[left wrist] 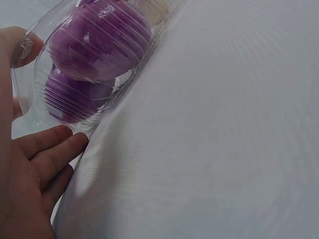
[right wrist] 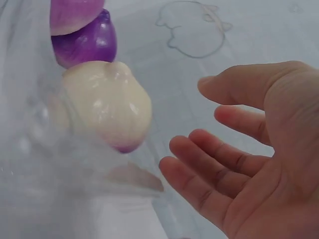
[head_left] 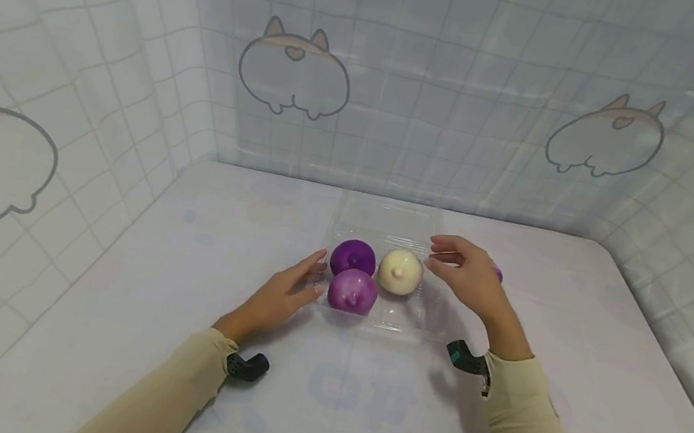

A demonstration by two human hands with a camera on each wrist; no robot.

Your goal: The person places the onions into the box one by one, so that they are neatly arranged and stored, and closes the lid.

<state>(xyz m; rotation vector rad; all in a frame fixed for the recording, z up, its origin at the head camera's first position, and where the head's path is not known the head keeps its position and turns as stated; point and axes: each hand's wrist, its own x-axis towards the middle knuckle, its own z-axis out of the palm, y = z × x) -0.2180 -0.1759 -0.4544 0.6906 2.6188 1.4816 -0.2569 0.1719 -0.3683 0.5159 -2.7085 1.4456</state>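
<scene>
A clear plastic clamshell box (head_left: 392, 320) lies with its lid (head_left: 387, 216) folded back. Inside are a dark purple onion (head_left: 352, 256), a lighter purple onion (head_left: 352, 292) and a cream-coloured onion (head_left: 401, 272), whose purple-tinged end shows in the right wrist view. My left hand (head_left: 277, 300) is at the box's left side, fingers extended and thumb near the front corner; in the left wrist view the fingertips (left wrist: 79, 140) lie close against the ribbed wall. To the right of the cream onion, my right hand (head_left: 469, 274) holds nothing, its fingers loosely bent and spread.
Beyond the right hand, a small purple-pink thing (head_left: 498, 274) is mostly hidden. The box stands on a white cloth-covered table (head_left: 332, 409). Grid-patterned curtains (head_left: 417, 107) with cartoon animal drawings enclose the back and both sides.
</scene>
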